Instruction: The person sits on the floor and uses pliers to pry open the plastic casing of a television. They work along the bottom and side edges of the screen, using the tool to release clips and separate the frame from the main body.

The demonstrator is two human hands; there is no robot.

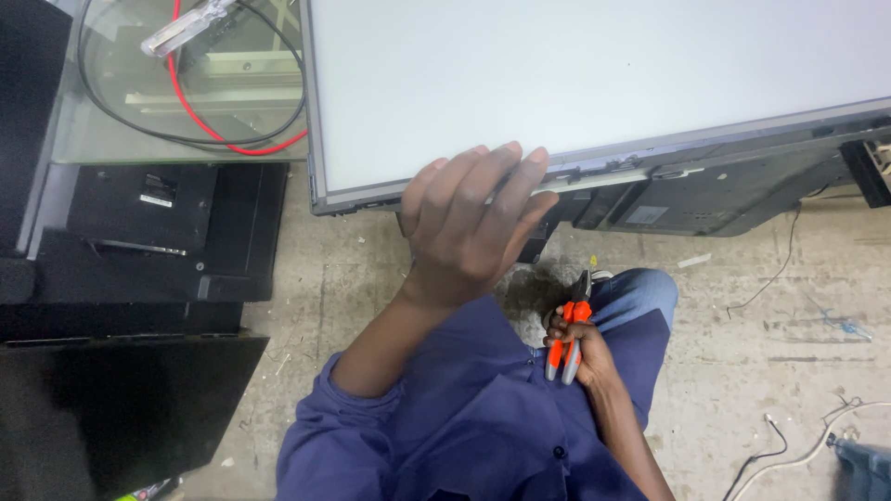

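The left hand [469, 227] rests on the lower edge of the big white panel [594, 74], fingers spread a little and curled over the frame [724, 134] at about 12 o'clock from the person's lap. It grips nothing outright; the fingertips press on the grey rim while the wrist bends up from the blue sleeve [371, 399]. The right hand [580, 348] sits low at 3 o'clock of the left forearm, close to the knee in jeans [640, 297], with its fingers wrapped tight around the orange handles of a pair of pliers [573, 325], nose pointing up toward the panel. The plier jaws look closed, though they are small in the view.

As a judgement, the step in hand is steadying the panel's edge while the tool is held ready. Bringing the pliers to the rim would call for lifting the right hand toward 12 o'clock, beside the left fingers, while the panel is kept from shifting.

At 10 o'clock a red cable [200, 116] and a black cable [111, 111] loop over a glass surface [111, 139]
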